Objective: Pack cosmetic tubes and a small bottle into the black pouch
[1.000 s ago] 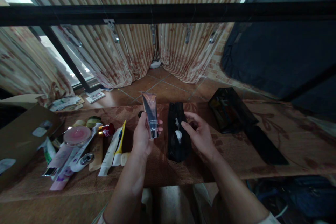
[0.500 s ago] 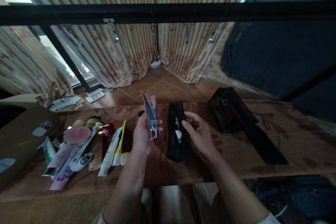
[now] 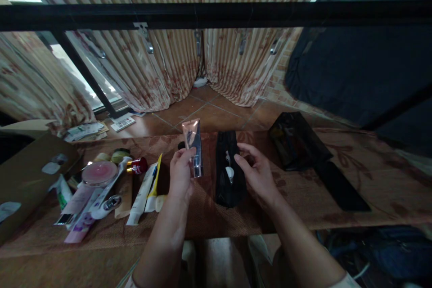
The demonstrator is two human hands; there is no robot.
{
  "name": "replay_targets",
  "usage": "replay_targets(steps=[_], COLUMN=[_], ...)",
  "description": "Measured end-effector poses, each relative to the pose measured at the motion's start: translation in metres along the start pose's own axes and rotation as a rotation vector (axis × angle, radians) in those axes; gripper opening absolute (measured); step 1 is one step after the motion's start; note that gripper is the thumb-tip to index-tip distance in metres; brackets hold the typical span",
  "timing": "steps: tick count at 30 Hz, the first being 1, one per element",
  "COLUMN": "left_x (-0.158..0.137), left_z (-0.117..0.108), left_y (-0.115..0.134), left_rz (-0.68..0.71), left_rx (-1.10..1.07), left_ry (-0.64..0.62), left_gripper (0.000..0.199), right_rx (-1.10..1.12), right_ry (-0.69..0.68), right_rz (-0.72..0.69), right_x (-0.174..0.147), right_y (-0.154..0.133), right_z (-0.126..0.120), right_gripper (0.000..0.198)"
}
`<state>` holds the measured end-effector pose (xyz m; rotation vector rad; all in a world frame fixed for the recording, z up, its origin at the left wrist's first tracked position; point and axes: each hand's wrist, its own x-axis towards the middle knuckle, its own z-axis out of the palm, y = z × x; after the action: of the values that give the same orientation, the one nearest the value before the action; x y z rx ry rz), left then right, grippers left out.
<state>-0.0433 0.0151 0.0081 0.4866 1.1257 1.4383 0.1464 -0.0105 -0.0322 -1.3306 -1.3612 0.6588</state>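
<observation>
My left hand [image 3: 181,171] is closed around a shiny cosmetic tube [image 3: 197,157], its silver cap pointing down towards me and the thumb across its front. To the right of it, a small black pouch [image 3: 221,189] lies open on the cloth, with white items [image 3: 230,173] showing inside. At the pouch's right edge, my right hand [image 3: 258,173] pinches the side with thumb and fingers. A small dark round object [image 3: 181,145] sits just behind my left hand, partly hidden.
On the left lie several tubes, a pink round container [image 3: 99,173], a red-capped bottle [image 3: 137,166] and a yellow-and-white tube [image 3: 153,184]. A cardboard box [image 3: 30,180] stands at the far left. To the right are a black mesh case [image 3: 297,141] and its flap [image 3: 342,186]. A dark rail [image 3: 216,15] crosses above.
My left hand has turned the tube slightly and brought its thumb over the front. The right hand stays at the pouch's edge.
</observation>
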Motion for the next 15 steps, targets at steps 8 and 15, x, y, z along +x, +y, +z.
replay_targets(steps=[8,15], left_x=[0.0015,-0.0013], left_z=[-0.0005,0.0002], left_y=[-0.0010,0.0007], left_rz=[-0.010,-0.011], left_rx=[0.019,0.036], left_ry=[-0.047,-0.050], left_gripper=[0.032,0.029], right_rx=[0.041,0.044], right_ry=[0.012,0.010], right_rz=[0.027,0.037], right_x=[0.0009,0.0007], right_y=[-0.0039,-0.0043], right_z=[0.0000,-0.0004], right_gripper=[0.038,0.039])
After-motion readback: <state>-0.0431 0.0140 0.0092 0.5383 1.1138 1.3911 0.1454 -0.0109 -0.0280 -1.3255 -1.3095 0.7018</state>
